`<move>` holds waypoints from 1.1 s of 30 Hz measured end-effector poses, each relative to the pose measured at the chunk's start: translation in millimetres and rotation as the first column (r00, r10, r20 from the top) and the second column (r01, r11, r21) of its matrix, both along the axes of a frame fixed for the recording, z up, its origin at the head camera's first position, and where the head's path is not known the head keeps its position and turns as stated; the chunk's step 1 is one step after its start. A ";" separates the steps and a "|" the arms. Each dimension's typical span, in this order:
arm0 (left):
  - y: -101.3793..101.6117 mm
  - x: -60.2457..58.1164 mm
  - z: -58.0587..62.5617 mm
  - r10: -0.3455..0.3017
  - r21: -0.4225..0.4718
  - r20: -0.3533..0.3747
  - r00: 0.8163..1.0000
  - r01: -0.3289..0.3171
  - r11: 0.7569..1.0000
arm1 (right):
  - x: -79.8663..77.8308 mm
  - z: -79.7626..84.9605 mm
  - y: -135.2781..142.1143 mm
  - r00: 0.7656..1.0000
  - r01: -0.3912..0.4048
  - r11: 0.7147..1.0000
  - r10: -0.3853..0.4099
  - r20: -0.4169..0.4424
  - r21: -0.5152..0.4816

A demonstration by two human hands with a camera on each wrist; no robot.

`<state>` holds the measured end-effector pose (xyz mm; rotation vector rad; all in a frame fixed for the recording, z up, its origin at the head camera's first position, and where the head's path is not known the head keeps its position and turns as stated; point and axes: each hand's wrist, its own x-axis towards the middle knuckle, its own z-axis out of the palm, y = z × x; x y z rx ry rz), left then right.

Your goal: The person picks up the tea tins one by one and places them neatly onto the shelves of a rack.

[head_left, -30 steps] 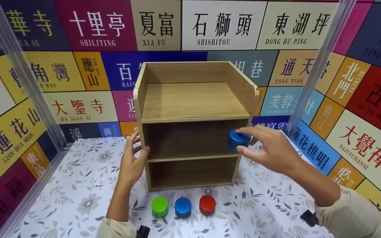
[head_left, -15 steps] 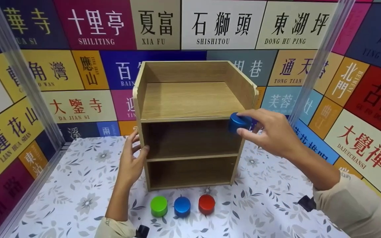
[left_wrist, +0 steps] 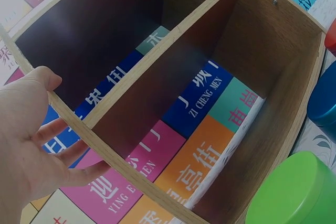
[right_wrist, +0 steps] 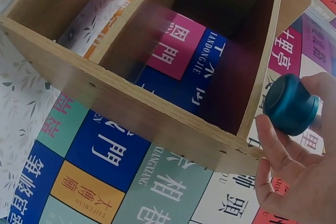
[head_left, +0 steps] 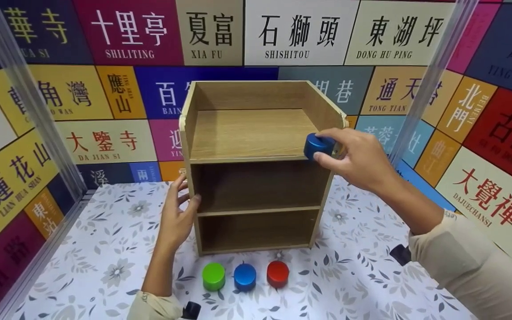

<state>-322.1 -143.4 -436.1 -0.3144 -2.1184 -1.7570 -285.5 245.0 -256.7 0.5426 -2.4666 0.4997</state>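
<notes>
My right hand (head_left: 362,155) pinches a blue metallic cylinder (head_left: 316,146) between thumb and fingers. It holds the cylinder at the right front corner of the wooden shelf unit's (head_left: 256,133) top board; whether they touch I cannot tell. In the right wrist view the held blue cylinder (right_wrist: 289,103) shows a narrowed waist, apart from the shelf's edge. My left hand (head_left: 178,222) grips the unit's left side panel. The left wrist view shows the left thumb (left_wrist: 48,78) over the panel's front edge and the other fingers along its outer side.
In front of the shelf stand a green cylinder (head_left: 214,276), a second blue cylinder (head_left: 244,277) and a red cylinder (head_left: 278,274), in a row. A flower-patterned cloth (head_left: 118,249) covers the table. Printed sign panels (head_left: 300,33) wall the back and sides, with clear corner posts.
My right hand has raised the blue cylinder from before the middle compartment to the level of the top board's front edge. The left hand stays on the side panel.
</notes>
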 end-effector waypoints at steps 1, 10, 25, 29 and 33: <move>0.1 -0.1 -0.3 0.001 0.000 -0.005 1.000 -0.001 1.000 | -1.7 0.5 -0.3 1.000 0.005 1.000 -0.005 0.006 -0.001; -1.6 -1.8 -2.2 0.006 -0.002 -0.095 0.995 -0.006 1.000 | -11.7 4.0 -7.0 0.998 0.049 0.999 -0.049 0.038 0.002; -3.6 -0.1 -1.4 0.004 -0.007 -0.077 0.997 -0.005 1.000 | -24.6 1.6 -16.5 0.993 0.090 0.995 -0.093 0.068 0.044; -2.3 0.7 -2.4 0.010 -0.010 -0.077 0.997 -0.011 1.000 | -25.2 0.8 -16.9 0.992 0.101 0.993 -0.105 0.068 0.060; -0.7 0.6 -2.8 0.008 -0.008 -0.074 0.997 -0.009 1.000 | -25.9 1.5 -17.2 0.991 0.113 0.991 -0.118 0.064 0.072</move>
